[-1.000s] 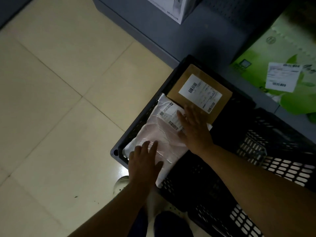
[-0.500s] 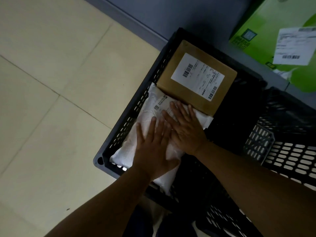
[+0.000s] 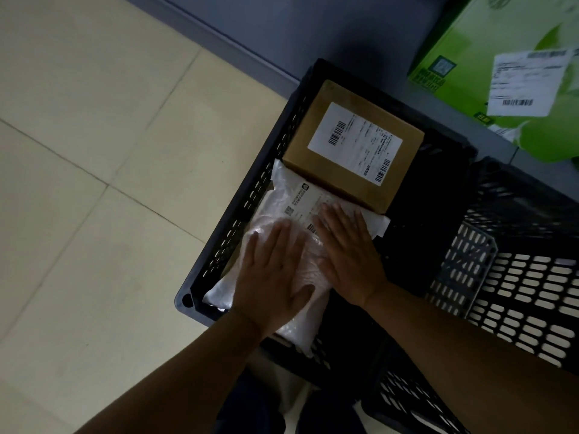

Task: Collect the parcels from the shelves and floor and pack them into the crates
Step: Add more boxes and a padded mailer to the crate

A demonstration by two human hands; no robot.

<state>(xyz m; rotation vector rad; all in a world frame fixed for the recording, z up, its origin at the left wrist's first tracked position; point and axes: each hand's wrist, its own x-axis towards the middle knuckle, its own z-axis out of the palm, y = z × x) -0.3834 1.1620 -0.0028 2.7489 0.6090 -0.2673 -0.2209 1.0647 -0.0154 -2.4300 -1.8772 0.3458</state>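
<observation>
A black slotted crate (image 3: 238,220) stands on the tiled floor. Inside it lie a brown cardboard box (image 3: 313,142) with a white label at the far end and a white plastic mailer bag (image 3: 282,198) at the near end, its far edge against the box. My left hand (image 3: 275,277) lies flat on the bag with fingers straight and spread. My right hand (image 3: 347,252) presses flat on the bag beside it, fingertips near the brown box. The bag's near end rides up over the crate's rim.
A second black slotted crate (image 3: 517,277) sits to the right, touching the first. A green carton (image 3: 470,48) with a white label rests on a grey shelf base (image 3: 297,32) behind the crates. Beige tiled floor (image 3: 94,183) spreads out to the left.
Both hands slid together onto the middle of the white bag and flattened on it. The bag has sunk lower into the crate, and the view has moved closer.
</observation>
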